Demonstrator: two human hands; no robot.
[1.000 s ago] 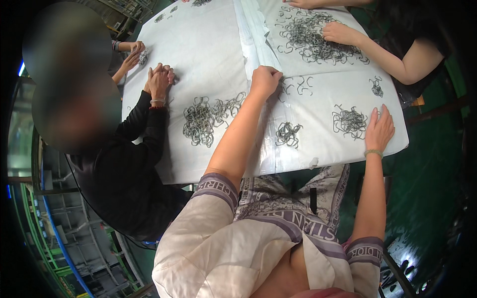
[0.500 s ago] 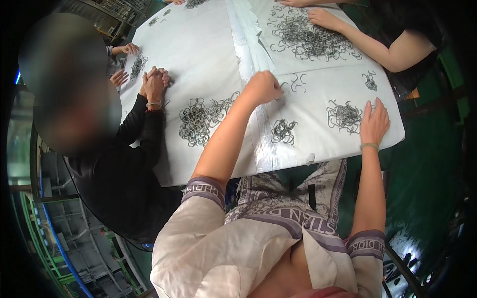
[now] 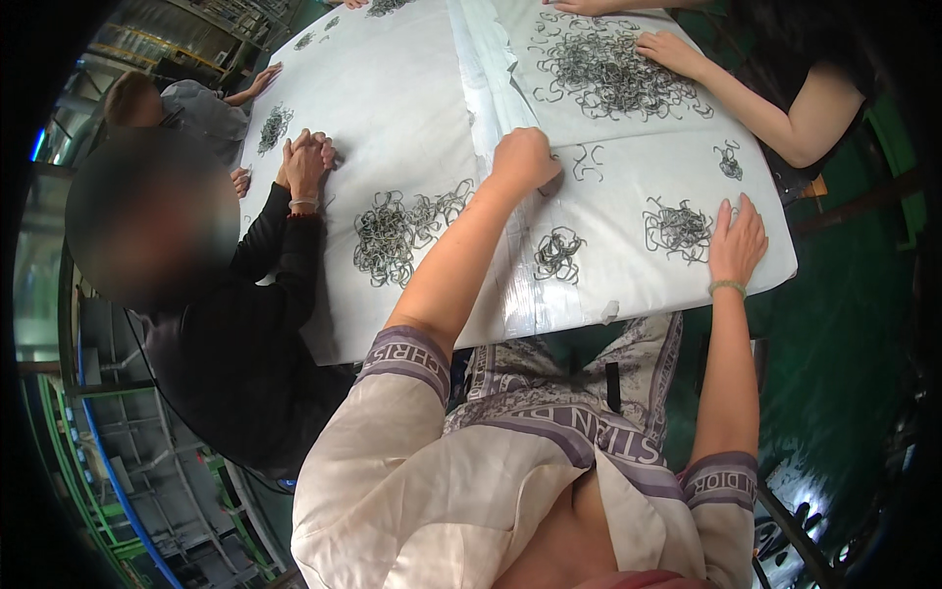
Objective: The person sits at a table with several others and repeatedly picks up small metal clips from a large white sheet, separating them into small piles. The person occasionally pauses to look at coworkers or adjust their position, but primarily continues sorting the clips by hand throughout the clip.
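Observation:
My left hand (image 3: 526,160) is closed over the middle of the white-covered table (image 3: 412,108), thumb and fingers pressed together. A dark bit shows at its fingertips, but what they grip is too small to tell. A few loose C-shaped dark metal hooks (image 3: 588,162) lie just right of it. Nearer to me sits a small tangled heap of hooks (image 3: 558,254). My right hand (image 3: 738,242) rests flat and open on the table near its right edge, its fingers beside another heap of hooks (image 3: 677,229).
A large heap of hooks (image 3: 618,74) lies at the far right, touched by a co-worker's hand (image 3: 671,53). Another heap (image 3: 388,239) is left of my forearm. The co-worker on the left has clasped hands (image 3: 306,162) on the table. A tiny cluster (image 3: 728,160) lies far right.
My left hand has shifted slightly up and to the right, still closed. My right hand stays put. The far-right co-worker's hand has slid right along the large heap. A far-left person's head now shows.

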